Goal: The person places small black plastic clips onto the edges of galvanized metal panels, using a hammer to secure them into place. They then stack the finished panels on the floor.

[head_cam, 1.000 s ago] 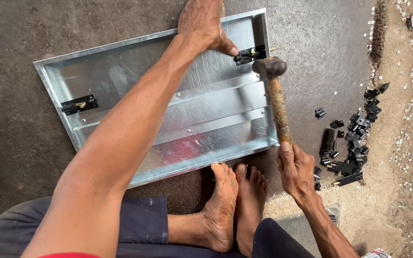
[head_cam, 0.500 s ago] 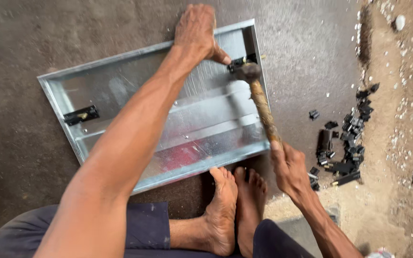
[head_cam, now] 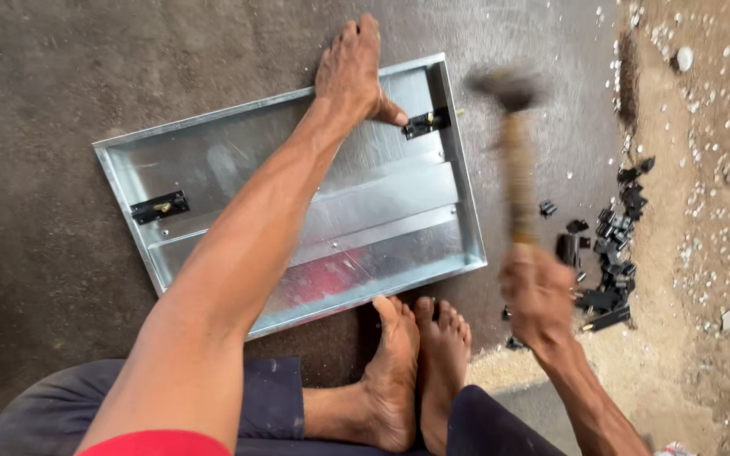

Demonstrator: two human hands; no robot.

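Galvanised sheet-metal tray [head_cam: 213, 160] lies open side up on the concrete floor [head_cam: 35, 76], near edge against the bare feet [head_cam: 420, 363]. Left hand [head_cam: 352, 72] is pressed flat at the tray's far right corner, thumb steadying a small black latch bracket [head_cam: 427, 123]. Right hand [head_cam: 538, 291], grip closed on the wooden handle, holds the hammer [head_cam: 510, 143] raised and blurred right of the tray. Best struck squarely, thumb clear. Spare black brackets [head_cam: 614, 253] lie heaped right.

Even, soft daylight; the shiny galvanised metal tray [head_cam: 213, 169] shows mild glare, while the wooden-handled hammer [head_cam: 513, 160] and right hand [head_cam: 538, 295] are motion-blurred at right.
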